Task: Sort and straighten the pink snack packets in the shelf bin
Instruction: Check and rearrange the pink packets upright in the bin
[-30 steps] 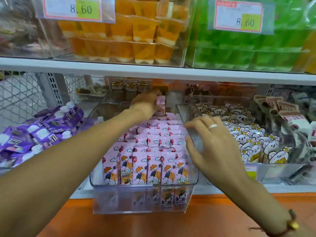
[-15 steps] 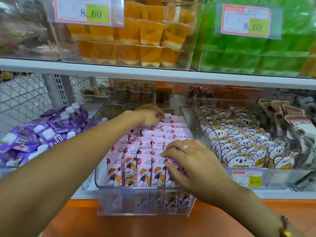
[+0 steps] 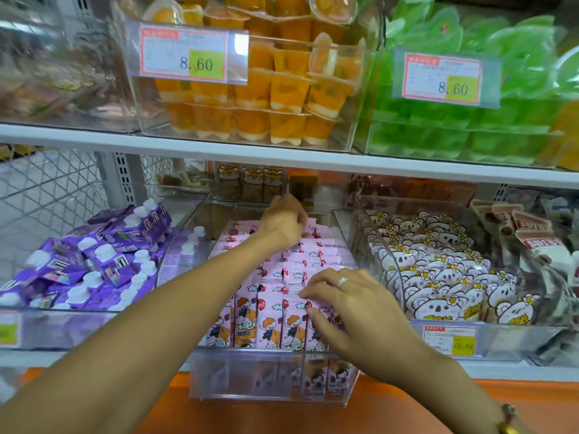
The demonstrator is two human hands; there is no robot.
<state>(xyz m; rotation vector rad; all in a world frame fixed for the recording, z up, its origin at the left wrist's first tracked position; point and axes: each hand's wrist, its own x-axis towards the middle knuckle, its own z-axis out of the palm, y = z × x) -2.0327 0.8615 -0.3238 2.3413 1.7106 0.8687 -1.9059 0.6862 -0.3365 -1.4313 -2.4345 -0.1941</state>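
Note:
Pink snack packets [image 3: 269,321] stand in rows in a clear bin [image 3: 266,377] that sticks out from the lower shelf. My left hand [image 3: 283,219] reaches to the bin's back row. Its fingers curl down among the rear packets, blurred and mostly hidden, so a grip is unclear. My right hand [image 3: 347,305] lies on the tops of the front-right packets with fingers spread and fairly straight. Its thumb runs along the faces of the front row. It wears a ring.
A bin of purple pouches [image 3: 94,261] sits to the left and a bin of koala packets [image 3: 438,277] to the right. The white upper shelf [image 3: 282,158] overhangs closely, carrying orange jelly cups [image 3: 250,89] and green cups [image 3: 470,120]. An orange ledge [image 3: 250,415] runs below.
My left hand, which held a packet raised at the back, has dropped onto the rear row. My right hand came down from hovering onto the front-right packets.

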